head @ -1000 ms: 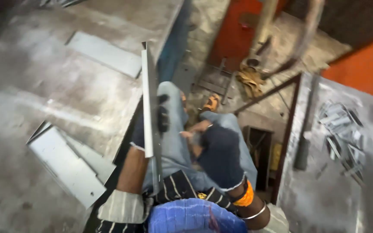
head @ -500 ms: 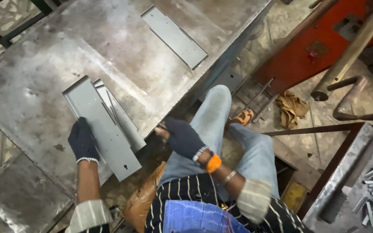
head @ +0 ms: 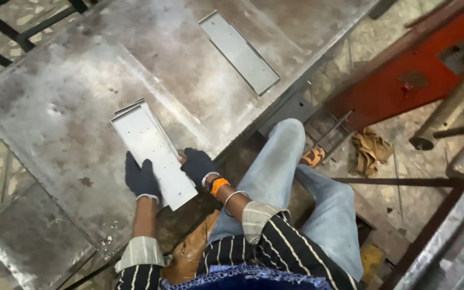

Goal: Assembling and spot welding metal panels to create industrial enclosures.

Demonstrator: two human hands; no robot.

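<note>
Left hand (head: 142, 179) in a dark glove, clasped on the left edge of a long grey metal plate (head: 153, 153). Right hand (head: 198, 166), gloved too, gripping the right edge of the same plate, orange band at the wrist. Plate between both hands, lying on the steel table (head: 60, 96), near end jutting past the table edge toward the lap.

Under the plate, just beyond the left hand, edges of more plates (head: 129, 107) peeking out: a stack, at least two below the top one, exact number not clear. Well ahead of the right hand, one single plate (head: 239, 52) lying apart on the table. Right of the right hand, on the floor, one crumpled tan rag (head: 370, 151).

Possible trouble: overhanging end tipping off the table onto the knees if either grip loosens; sharp sheet edges cutting through thin gloves; top plate sliding askew and dragging the stack out of line.
</note>
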